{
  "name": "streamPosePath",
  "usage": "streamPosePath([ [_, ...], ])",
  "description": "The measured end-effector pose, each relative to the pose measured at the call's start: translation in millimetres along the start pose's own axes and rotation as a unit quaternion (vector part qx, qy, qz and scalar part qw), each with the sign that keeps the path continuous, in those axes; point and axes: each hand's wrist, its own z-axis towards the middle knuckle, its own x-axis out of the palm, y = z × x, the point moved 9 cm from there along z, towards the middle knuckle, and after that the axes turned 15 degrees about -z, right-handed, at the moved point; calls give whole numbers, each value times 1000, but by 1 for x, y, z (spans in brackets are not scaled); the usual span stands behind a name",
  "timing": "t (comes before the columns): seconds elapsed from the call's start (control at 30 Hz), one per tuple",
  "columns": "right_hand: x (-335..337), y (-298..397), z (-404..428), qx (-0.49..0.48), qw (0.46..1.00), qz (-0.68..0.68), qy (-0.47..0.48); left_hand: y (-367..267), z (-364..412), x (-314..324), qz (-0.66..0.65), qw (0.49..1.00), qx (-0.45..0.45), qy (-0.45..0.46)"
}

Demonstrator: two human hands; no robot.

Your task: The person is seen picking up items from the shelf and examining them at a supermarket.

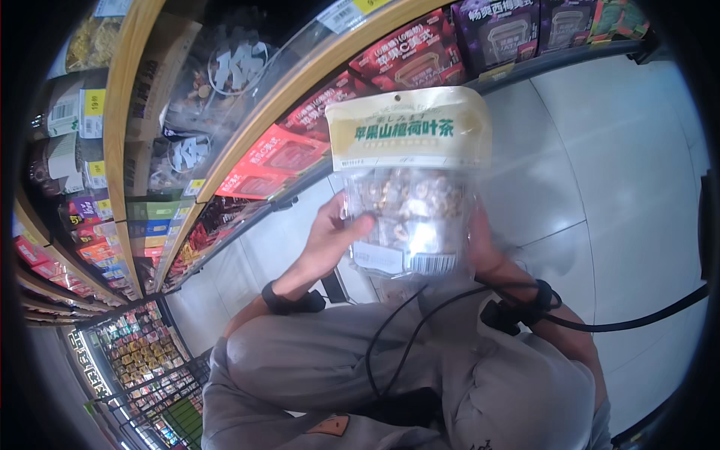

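Note:
Up in front of my knees is a clear plastic stand-up pouch (408,188) with a cream header that bears green writing. Small packets show through its window, with a white label and a barcode near its bottom. My left hand (337,228) grips the left edge, thumb across the front and the other fingers hidden behind. At the right edge is my right hand (486,236), slightly blurred and partly covered by the pouch, apparently supporting it. Each wrist wears a black strap; a black cable (624,325) runs from the right one.
Wood-edged store shelves (270,124) with price tags rise at the left. Red boxes (408,53) and purple boxes (498,36) line the bottom shelf. Pale floor tiles (568,169) lie to the right. A black wire basket or cart (152,402) stands at lower left.

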Motion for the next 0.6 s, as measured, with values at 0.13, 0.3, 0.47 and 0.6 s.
streamPosePath([
  [0.13,11,5,2,83,971,213,67,-14,3,-3,116,990,62,-44],
  [0.3,3,23,-8,52,999,14,3,-12,9,8,104,990,90,-26],
  [0.47,1,4,-7,93,995,38,-3,0,3,-2,120,991,38,-44],
  [0.6,-7,5,-5,91,995,18,-31,3,6,-4,96,992,65,-55],
])
